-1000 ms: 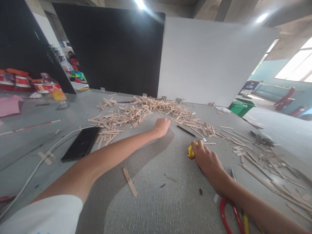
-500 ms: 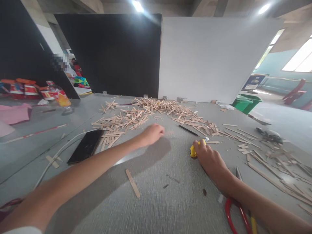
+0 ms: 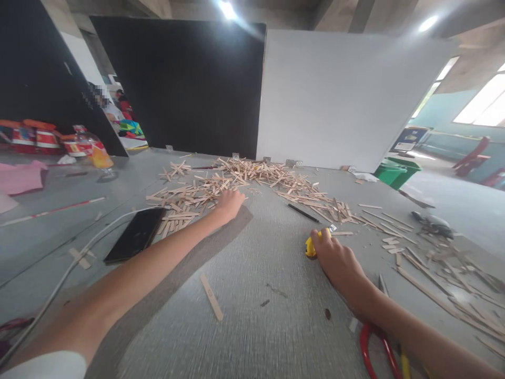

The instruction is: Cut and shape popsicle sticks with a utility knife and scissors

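My left hand (image 3: pixel 231 204) is closed, fingers curled, at the front edge of a pile of wooden craft sticks (image 3: pixel 272 176). What it holds, if anything, is hidden. My right hand (image 3: pixel 339 260) is wrapped over a yellow tool with a silvery tip (image 3: pixel 311 246), resting on the table; its body is mostly covered, so its kind is unclear. Beyond it lies a black pencil-like rod (image 3: pixel 303 212). A single craft stick (image 3: pixel 211 297) lies between my arms. Under my right forearm are red-handled scissors or pliers (image 3: pixel 365 347), partly hidden.
A phone (image 3: pixel 136 234) with a white cable (image 3: pixel 90 252) lies beside my left arm. Thin wood strips (image 3: pixel 430 284) are scattered at right. A drink bottle (image 3: pixel 98 155) stands at far left. Black (image 3: pixel 189 89) and white panels (image 3: pixel 339 100) rise behind the table.
My left hand has moved left and slightly away, from the bare middle of the table to the edge of the craft-stick pile. My right hand stays on the yellow tool.
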A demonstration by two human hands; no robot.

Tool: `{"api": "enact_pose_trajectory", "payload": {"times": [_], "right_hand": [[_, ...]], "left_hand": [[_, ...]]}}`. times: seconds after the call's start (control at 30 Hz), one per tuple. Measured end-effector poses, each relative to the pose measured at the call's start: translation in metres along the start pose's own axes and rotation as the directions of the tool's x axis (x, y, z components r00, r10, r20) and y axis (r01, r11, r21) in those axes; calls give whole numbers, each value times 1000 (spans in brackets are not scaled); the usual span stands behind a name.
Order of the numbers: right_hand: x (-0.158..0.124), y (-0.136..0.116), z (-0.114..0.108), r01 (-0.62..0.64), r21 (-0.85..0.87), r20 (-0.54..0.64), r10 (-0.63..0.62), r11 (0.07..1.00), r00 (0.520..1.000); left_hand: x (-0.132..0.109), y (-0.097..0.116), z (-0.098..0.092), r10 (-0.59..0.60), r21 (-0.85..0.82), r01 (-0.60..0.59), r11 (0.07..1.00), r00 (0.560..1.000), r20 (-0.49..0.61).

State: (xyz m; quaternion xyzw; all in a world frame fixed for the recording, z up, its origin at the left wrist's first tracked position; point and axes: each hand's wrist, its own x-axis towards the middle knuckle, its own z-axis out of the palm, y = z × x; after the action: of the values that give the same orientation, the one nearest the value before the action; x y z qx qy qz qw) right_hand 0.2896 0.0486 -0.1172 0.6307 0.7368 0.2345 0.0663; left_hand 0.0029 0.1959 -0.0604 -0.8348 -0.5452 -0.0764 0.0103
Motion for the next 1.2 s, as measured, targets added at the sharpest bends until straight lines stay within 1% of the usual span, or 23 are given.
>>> {"api": "enact_pose_trajectory", "payload": {"times": [0.07, 0.13, 0.2, 0.27, 0.3, 0.33, 0.37, 0.43, 0.47, 0.5, 0.53, 0.6, 0.7, 0.77, 0.83, 0.93, 1.0, 1.07, 1.13, 1.17, 1.2], "right_hand": [[0, 0, 1, -6, 6, -2, 6, 1000, 1000], [0, 0, 1, -7, 13, 1, 7, 1000, 1000], [0, 0, 0, -6, 19, 5, 6, 1000, 1000], [1, 0, 0, -6, 22, 10, 6, 1000, 1000], [0, 1, -1, -7, 22, 13, 7, 1000, 1000], [0, 1, -1, -7, 22, 15, 7, 1000, 1000], [0, 1, -1, -7, 21, 17, 6, 1000, 1000], [0, 1, 0, -5, 17, 21, 5, 1000, 1000], [0, 1, -1, -5, 14, 24, 4, 1000, 1000], [-1, 1, -1, -4, 12, 27, 4, 1000, 1000], [-1, 1, -1, -4, 9, 31, 4, 1000, 1000], [-1, 1, -2, -5, 4, 39, 5, 1000, 999], [-1, 1, -2, -6, -1, 48, 6, 1000, 999], [-2, 1, -2, -5, -4, 51, 5, 1000, 999], [-2, 1, -3, -6, -5, 55, 6, 1000, 998], [-2, 1, -4, -7, -5, 63, 8, 1000, 998], [-1, 1, -5, -8, -3, 65, 9, 1000, 998], [-1, 1, -5, -10, 1, 64, 10, 1000, 998], [-2, 1, -5, -10, 8, 63, 9, 1000, 998], [-2, 1, -5, -8, 13, 61, 8, 1000, 998], [-2, 1, -5, -7, 20, 58, 6, 1000, 998]], "left_hand": [[-9, -11, -9, -35, 13, 35, 999, 999, 26], [-17, -17, -22, -39, 9, 39, 999, 998, 47], [-26, -19, -38, 1, -12, 0, 1000, 997, 80], [-39, -16, -53, 78, -51, -71, 996, 986, 145], [-47, -13, -59, 128, -79, -115, 990, 973, 190], [-54, -10, -64, 185, -114, -161, 980, 949, 254], [-62, -6, -67, 246, -156, -204, 966, 910, 334], [-75, -2, -69, 324, -219, -245, 945, 805, 497], [-79, -1, -69, 334, -229, -246, 942, 762, 555], [-82, -2, -67, 325, -221, -239, 945, 734, 596], [-83, -3, -66, 301, -199, -226, 954, 723, 622], [-81, -11, -62, 222, -122, -188, 975, 734, 641], [-72, -26, -57, 65, 26, -104, 994, 780, 623], [-66, -37, -54, -45, 126, -33, 991, 823, 567], [-62, -46, -50, -135, 201, 40, 979, 865, 484], [-59, -52, -46, -215, 259, 124, 958, 908, 360], [-60, -48, -47, -230, 268, 148, 952, 923, 307], [-64, -37, -51, -208, 255, 131, 958, 930, 304], [-73, -19, -55, -143, 214, 66, 975, 918, 370], [-80, -8, -56, -91, 175, 14, 984, 894, 439], [-87, 3, -57, -35, 128, -35, 991, 861, 508]]}}
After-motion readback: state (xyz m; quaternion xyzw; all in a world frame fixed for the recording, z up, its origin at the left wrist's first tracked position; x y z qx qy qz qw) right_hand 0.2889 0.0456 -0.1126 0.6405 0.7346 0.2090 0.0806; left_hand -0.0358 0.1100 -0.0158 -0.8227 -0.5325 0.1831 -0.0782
